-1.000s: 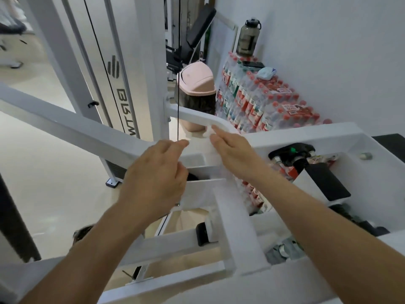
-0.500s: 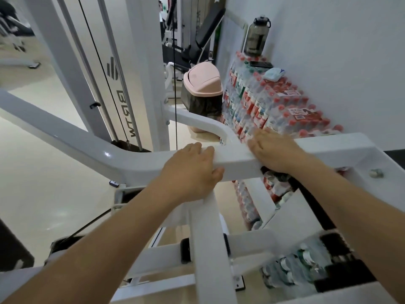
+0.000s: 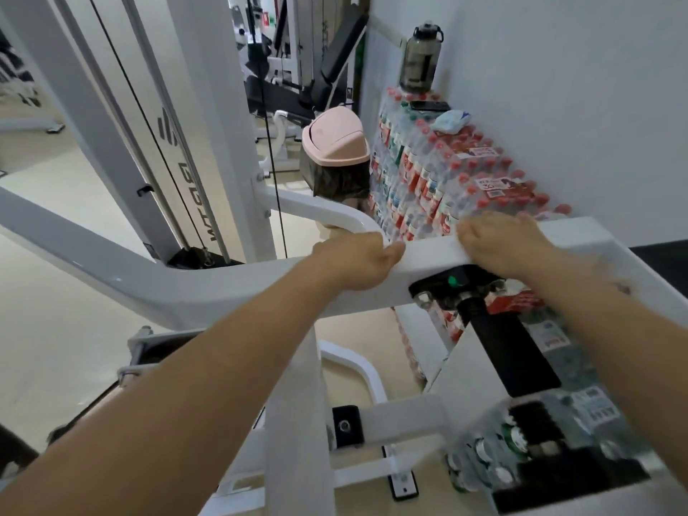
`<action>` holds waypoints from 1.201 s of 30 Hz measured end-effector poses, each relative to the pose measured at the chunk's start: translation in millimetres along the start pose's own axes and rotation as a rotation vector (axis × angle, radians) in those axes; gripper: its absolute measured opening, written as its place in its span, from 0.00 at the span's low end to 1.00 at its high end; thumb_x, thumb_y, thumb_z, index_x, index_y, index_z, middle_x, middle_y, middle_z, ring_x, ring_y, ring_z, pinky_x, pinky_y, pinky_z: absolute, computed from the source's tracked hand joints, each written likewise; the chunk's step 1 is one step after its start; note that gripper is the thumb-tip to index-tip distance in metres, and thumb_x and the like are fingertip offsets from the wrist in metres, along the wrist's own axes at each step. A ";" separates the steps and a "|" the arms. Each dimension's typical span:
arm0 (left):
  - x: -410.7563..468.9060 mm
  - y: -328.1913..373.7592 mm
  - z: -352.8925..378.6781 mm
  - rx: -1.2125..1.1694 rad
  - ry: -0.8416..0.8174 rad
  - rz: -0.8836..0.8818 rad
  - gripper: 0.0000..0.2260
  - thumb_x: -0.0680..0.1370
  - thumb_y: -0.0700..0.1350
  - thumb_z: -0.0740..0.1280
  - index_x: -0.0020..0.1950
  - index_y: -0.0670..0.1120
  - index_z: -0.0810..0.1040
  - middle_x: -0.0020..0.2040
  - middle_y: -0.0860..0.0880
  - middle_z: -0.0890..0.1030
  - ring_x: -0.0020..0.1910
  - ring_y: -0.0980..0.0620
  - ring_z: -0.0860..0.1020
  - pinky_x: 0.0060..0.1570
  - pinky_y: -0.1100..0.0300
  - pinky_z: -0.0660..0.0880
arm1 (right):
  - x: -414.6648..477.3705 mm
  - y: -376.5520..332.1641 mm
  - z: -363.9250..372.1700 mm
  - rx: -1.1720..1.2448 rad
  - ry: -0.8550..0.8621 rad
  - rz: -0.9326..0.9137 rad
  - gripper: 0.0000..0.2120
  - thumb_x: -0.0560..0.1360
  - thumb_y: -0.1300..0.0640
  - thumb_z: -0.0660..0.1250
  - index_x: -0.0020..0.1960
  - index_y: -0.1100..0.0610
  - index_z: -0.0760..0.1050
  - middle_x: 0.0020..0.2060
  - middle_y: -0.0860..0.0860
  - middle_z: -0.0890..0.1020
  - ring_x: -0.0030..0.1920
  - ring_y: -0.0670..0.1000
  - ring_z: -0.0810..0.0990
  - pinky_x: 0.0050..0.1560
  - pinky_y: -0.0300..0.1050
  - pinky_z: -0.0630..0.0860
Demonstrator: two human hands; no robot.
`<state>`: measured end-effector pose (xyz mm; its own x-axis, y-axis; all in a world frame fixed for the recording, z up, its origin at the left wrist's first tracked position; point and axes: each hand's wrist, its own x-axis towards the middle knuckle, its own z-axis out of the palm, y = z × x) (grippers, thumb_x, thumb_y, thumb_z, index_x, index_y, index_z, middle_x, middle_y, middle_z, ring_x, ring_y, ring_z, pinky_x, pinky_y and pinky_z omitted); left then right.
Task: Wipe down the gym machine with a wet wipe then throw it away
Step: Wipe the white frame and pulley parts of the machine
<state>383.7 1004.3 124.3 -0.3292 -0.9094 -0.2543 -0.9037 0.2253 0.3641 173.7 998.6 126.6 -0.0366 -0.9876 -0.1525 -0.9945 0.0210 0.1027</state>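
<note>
**gymrat22:** ok, what's closest to the camera?

**wipedown_w:** two bare forearms reaching out from the bottom edge, over the white lower rails of the gym machine (image 3: 298, 441). Under the right arm there's a black handle (image 3: 510, 351), and lower down some blurry bottles (image 3: 495, 463).

**gymrat22:** and the hands?

**wipedown_w:** both are on the white bar (image 3: 428, 255) that runs across the middle. The left hand (image 3: 352, 264) is wrapped round it, fingers over the far side, thumb along the top pointing right. The right hand (image 3: 500, 245) is near it on the same bar, with a stretch of bare paint between them, fingers curled over the far edge. It's pretty smeared though.

**gymrat22:** where's the wipe?

**wipedown_w:** honestly can't tell. I can't make out whether either palm is covering it.

**gymrat22:** further back?

**wipedown_w:** a pink bin (image 3: 335, 143) with a dark bag sits just past the bar, right beside a stack of bottle packs (image 3: 446, 173) against the wall (image 3: 558, 87). On top of the stack there's a dark phone (image 3: 428, 105), a white-and-blue packet (image 3: 450, 121) and a big dark jug (image 3: 422, 57) at the far end. Off left is a white cable tower (image 3: 175, 150), with a black bench (image 3: 338, 57) beyond.
</note>
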 end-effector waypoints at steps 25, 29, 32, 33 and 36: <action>-12.0 28.6 -0.9 -0.891 0.422 0.284 0.06 0.76 0.49 0.71 0.40 0.56 0.82 0.39 0.59 0.82 0.39 0.65 0.78 0.40 0.71 0.73 | -82.2 -38.9 -14.1 2.378 -0.243 -0.156 0.40 0.76 0.34 0.54 0.72 0.67 0.63 0.68 0.65 0.72 0.68 0.62 0.72 0.71 0.58 0.67; -9.9 19.3 -9.9 -1.146 0.165 0.138 0.10 0.80 0.50 0.66 0.45 0.47 0.83 0.46 0.47 0.84 0.50 0.45 0.81 0.50 0.49 0.80 | -87.2 -48.2 -9.8 2.048 0.094 0.117 0.13 0.79 0.58 0.64 0.59 0.65 0.77 0.53 0.60 0.82 0.51 0.57 0.83 0.52 0.51 0.81; -15.0 13.0 -16.0 -1.225 0.063 -0.022 0.12 0.81 0.52 0.63 0.44 0.45 0.80 0.44 0.47 0.81 0.44 0.47 0.79 0.42 0.55 0.78 | -86.4 -53.7 -7.9 1.938 0.294 0.273 0.07 0.79 0.61 0.65 0.47 0.61 0.80 0.42 0.55 0.85 0.43 0.53 0.84 0.45 0.48 0.83; -17.5 11.9 -16.2 -1.182 0.063 -0.050 0.13 0.80 0.54 0.63 0.46 0.46 0.79 0.44 0.48 0.80 0.43 0.49 0.78 0.41 0.57 0.77 | -87.5 -56.0 -9.0 1.878 0.334 0.294 0.08 0.79 0.59 0.65 0.45 0.60 0.80 0.41 0.55 0.86 0.43 0.54 0.84 0.47 0.50 0.82; -28.1 11.9 -16.7 -1.116 0.001 0.024 0.18 0.77 0.61 0.65 0.54 0.47 0.78 0.46 0.50 0.81 0.45 0.52 0.80 0.42 0.57 0.78 | -92.2 -67.0 -19.0 1.693 0.350 0.250 0.10 0.78 0.55 0.67 0.48 0.62 0.81 0.46 0.61 0.85 0.48 0.62 0.84 0.50 0.64 0.80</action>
<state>386.9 1026.7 150.7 -0.3431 -0.9092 -0.2358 -0.1440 -0.1972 0.9697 245.6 1085.4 152.5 -0.3976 -0.9149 -0.0701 0.0269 0.0647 -0.9975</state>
